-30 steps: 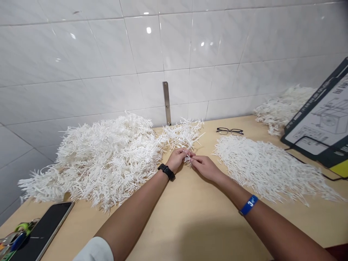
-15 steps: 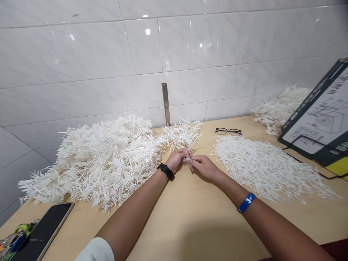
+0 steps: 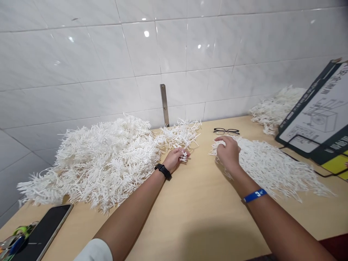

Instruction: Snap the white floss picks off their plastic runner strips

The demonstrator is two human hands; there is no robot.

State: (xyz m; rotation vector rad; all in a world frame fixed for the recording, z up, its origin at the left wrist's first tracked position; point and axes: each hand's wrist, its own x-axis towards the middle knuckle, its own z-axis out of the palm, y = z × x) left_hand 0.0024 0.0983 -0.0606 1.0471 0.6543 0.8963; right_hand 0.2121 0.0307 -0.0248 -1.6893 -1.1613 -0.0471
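My left hand (image 3: 175,159), with a black band at its wrist, is closed on a small white branched plastic piece (image 3: 183,156) whose tips stick out past the fingers. Over the near left end of a flat heap of thin white strips (image 3: 266,165) is my right hand (image 3: 228,152). Its index finger and thumb are parted, and nothing shows between them; the other fingers are curled and partly hidden. Left of my left hand rises a large pile of white branched pieces (image 3: 108,159). A smaller bunch of them (image 3: 178,134) lies just beyond that hand.
Black-framed glasses (image 3: 226,131) lie behind the flat heap. A printed box (image 3: 318,119) with a black cord stands at the right, another white pile (image 3: 277,105) behind it. A phone (image 3: 43,232) and keys (image 3: 12,243) are at front left. A tiled wall (image 3: 108,58) closes the back.
My right hand has left the piece held beside my left hand and moved right, over the flat heap. My left hand stays in about the same place, still holding its piece.
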